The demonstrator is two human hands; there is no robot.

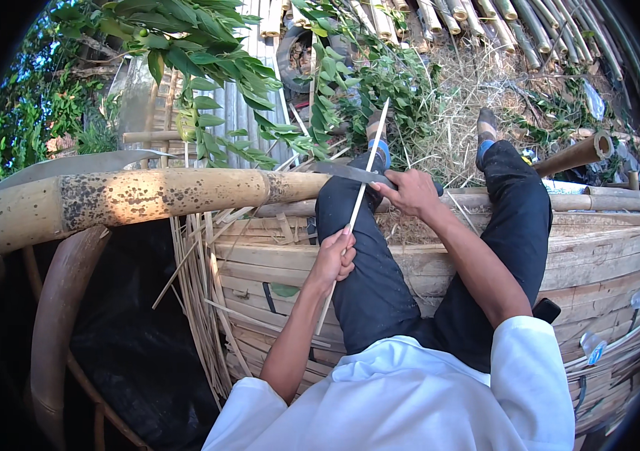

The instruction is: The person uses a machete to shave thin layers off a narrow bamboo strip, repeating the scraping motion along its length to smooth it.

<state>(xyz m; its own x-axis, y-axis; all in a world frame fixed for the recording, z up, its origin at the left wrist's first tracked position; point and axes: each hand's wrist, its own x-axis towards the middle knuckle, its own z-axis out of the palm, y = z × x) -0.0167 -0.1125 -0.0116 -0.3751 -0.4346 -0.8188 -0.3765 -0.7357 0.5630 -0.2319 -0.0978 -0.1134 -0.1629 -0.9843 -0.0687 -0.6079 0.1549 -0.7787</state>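
Slatted bench [598,259], bamboo strip [359,203] (slender)

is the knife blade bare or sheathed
Bare: the knife shows its grey blade uncovered, extending from the right hand and crossing the bamboo strip gripped by the left hand.

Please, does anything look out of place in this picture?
Two clear plastic containers lie on the bamboo slats at right, looking like stray litter. The knife in the right hand and the bamboo strip in the left hand look normal.
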